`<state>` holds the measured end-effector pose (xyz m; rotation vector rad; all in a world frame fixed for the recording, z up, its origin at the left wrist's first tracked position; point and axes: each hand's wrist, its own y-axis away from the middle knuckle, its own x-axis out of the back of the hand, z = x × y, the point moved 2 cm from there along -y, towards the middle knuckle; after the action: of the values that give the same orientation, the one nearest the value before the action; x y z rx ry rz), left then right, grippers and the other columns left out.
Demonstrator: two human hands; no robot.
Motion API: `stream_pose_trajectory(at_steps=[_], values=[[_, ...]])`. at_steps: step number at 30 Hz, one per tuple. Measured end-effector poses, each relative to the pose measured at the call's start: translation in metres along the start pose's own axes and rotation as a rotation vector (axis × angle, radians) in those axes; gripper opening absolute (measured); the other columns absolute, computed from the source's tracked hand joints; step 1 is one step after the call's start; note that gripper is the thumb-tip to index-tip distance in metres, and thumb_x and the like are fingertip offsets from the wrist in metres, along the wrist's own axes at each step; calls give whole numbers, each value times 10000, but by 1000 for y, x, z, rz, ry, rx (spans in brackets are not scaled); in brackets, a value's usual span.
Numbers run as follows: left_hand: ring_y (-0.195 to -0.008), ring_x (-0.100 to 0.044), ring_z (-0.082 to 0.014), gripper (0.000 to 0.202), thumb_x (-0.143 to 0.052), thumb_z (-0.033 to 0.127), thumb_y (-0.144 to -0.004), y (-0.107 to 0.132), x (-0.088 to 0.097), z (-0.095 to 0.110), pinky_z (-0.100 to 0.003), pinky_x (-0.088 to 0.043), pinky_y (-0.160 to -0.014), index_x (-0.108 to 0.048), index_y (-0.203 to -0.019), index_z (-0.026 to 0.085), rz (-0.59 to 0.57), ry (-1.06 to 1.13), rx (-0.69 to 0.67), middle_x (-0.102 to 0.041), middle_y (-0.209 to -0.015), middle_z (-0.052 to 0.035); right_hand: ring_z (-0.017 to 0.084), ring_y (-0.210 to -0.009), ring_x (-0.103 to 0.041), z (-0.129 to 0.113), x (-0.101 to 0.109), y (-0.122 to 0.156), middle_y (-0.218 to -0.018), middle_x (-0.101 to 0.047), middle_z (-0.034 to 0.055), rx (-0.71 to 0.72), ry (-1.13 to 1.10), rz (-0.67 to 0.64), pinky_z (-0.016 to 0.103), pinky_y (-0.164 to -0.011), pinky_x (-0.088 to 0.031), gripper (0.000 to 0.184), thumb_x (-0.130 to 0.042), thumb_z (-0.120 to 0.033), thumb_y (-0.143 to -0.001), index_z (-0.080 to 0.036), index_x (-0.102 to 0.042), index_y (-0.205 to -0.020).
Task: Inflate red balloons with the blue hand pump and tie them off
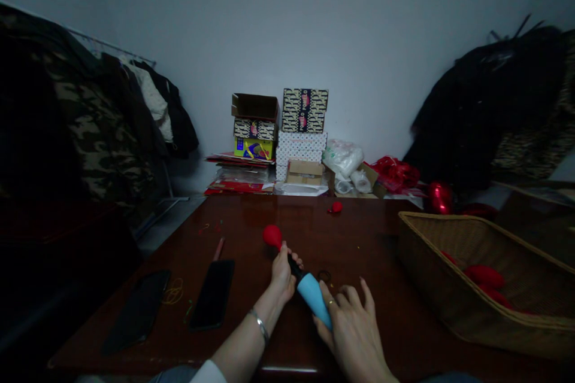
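Note:
A light blue hand pump (313, 296) with a black nozzle lies tilted over the dark wooden table (251, 218). My right hand (353, 326) is wrapped round its blue body. My left hand (283, 272) pinches the neck of a small red balloon (272, 235) on the nozzle tip. The balloon is partly inflated and points away from me.
Two dark phones (213, 293) (137, 311) and yellow rubber bands (173, 293) lie at the left. A wicker basket (453, 299) with red balloons stands at the right. Stacked boxes (299, 131) and bags line the far edge. Another small red balloon (335, 207) lies mid-table. Coats hang on both sides.

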<state>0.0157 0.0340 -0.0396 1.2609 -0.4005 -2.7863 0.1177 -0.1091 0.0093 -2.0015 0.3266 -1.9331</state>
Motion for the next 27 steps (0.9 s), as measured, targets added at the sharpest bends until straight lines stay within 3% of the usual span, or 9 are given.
stream_pose_trajectory(at_steps=[4,9,15,17,20,27], values=[[-406,-416,-72,392,-656,488,-725,-3,0,5,-193,-342,-412,-403,-692,191,14,16,-28,-434,-501,62,247,-960,-531,-4,0,-5,-837,-662,51,-4,18,-12,506,-1067,-111,482,-574,-364,-783,-197,-537,-1233],[-374,-364,-53,400,-635,506,-735,-8,3,12,-174,-279,-372,-396,-678,191,36,12,-63,-399,-496,74,252,-963,-535,-4,-1,7,-827,-663,39,9,-8,22,510,-1066,-107,488,-565,-402,-780,-222,-535,-1233],[-378,-363,-52,369,-620,470,-763,-16,8,23,-169,-272,-369,-395,-683,189,28,19,-84,-380,-494,77,242,-914,-551,24,-12,35,-837,-672,14,121,16,131,509,-1044,-90,548,-567,-473,-768,-241,-500,-1259],[-387,-375,-53,350,-618,450,-772,-19,11,25,-167,-281,-375,-401,-689,188,29,23,-81,-391,-500,72,234,-894,-557,35,-16,45,-826,-669,1,222,35,169,505,-1033,-81,580,-545,-481,-788,-250,-440,-1310],[-397,-391,-56,344,-638,430,-763,-22,13,26,-165,-290,-378,-406,-690,186,30,27,-79,-404,-508,67,232,-866,-562,48,-19,56,-810,-667,-16,264,47,197,502,-1015,-97,632,-529,-504,-798,-276,-361,-1363],[-406,-392,-58,379,-634,480,-754,-14,6,21,-172,-326,-394,-403,-689,187,30,58,-10,-404,-512,64,237,-863,-559,48,-15,52,-807,-668,-8,268,49,202,510,-1005,-99,595,-514,-500,-810,-268,-392,-1344]])
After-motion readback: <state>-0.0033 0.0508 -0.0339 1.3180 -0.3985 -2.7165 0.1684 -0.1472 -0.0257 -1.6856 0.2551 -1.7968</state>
